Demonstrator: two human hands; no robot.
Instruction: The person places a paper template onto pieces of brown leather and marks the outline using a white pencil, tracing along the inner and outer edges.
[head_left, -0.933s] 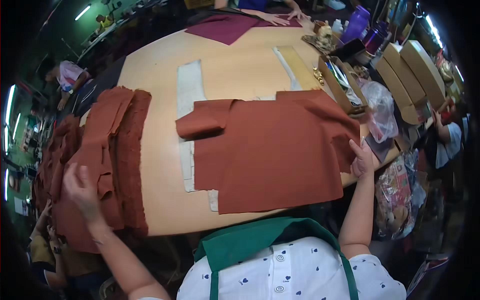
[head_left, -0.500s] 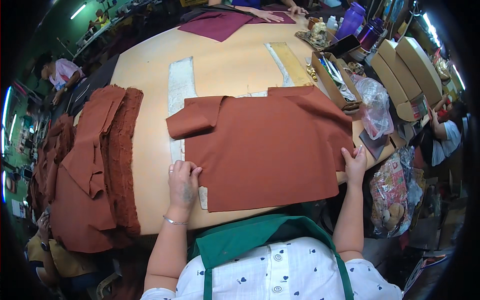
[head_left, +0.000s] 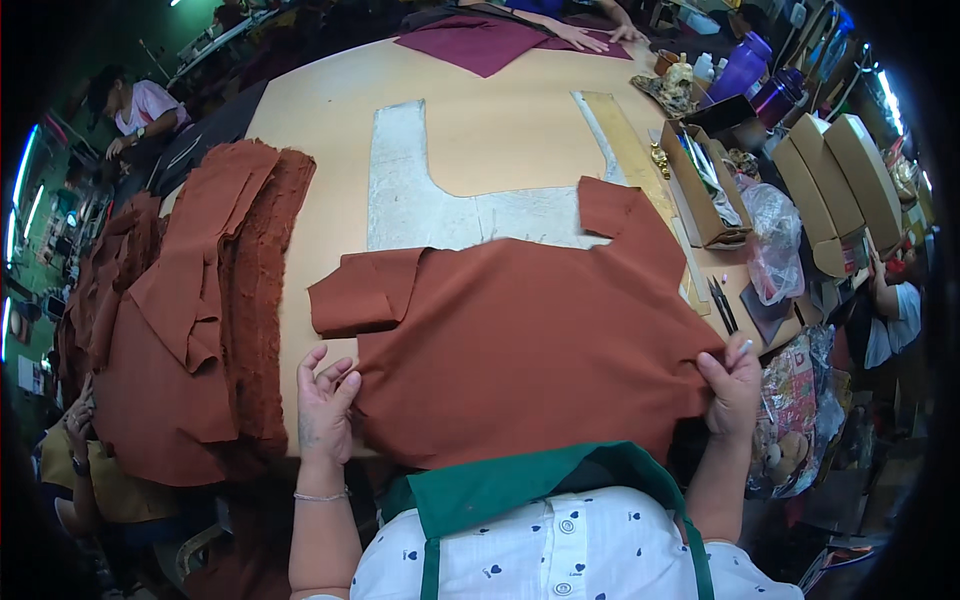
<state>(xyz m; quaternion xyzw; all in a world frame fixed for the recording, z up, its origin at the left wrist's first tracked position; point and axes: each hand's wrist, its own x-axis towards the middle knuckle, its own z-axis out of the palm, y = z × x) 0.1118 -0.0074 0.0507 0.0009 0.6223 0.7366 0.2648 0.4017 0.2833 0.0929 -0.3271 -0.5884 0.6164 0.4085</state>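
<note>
A large rust-brown fabric piece [head_left: 540,350] lies over the white pattern template [head_left: 395,185], with its near edge reaching my green apron [head_left: 530,480]. At its left edge is my left hand [head_left: 328,405]; thumb and forefinger pinch the cloth while the other fingers stand apart. My right hand [head_left: 732,385] grips the right edge, gathering small folds under the thumb. One folded flap sticks out at the cloth's upper left, another at its upper right. The template's U-shaped upper part shows beyond the cloth; its lower part is hidden.
Stacked rust-brown cloth [head_left: 200,300] covers the left side of the table [head_left: 520,130]. Black snips [head_left: 722,305], an open cardboard box [head_left: 712,190], a plastic bag [head_left: 772,240] and purple bottles [head_left: 740,68] stand on the right. Across the table, another person's hands [head_left: 580,38] rest on maroon fabric [head_left: 485,45].
Both hands have drawn the fabric toward me, and the left hand has moved outward. More of the template now shows beyond it, and the snips have come into sight.
</note>
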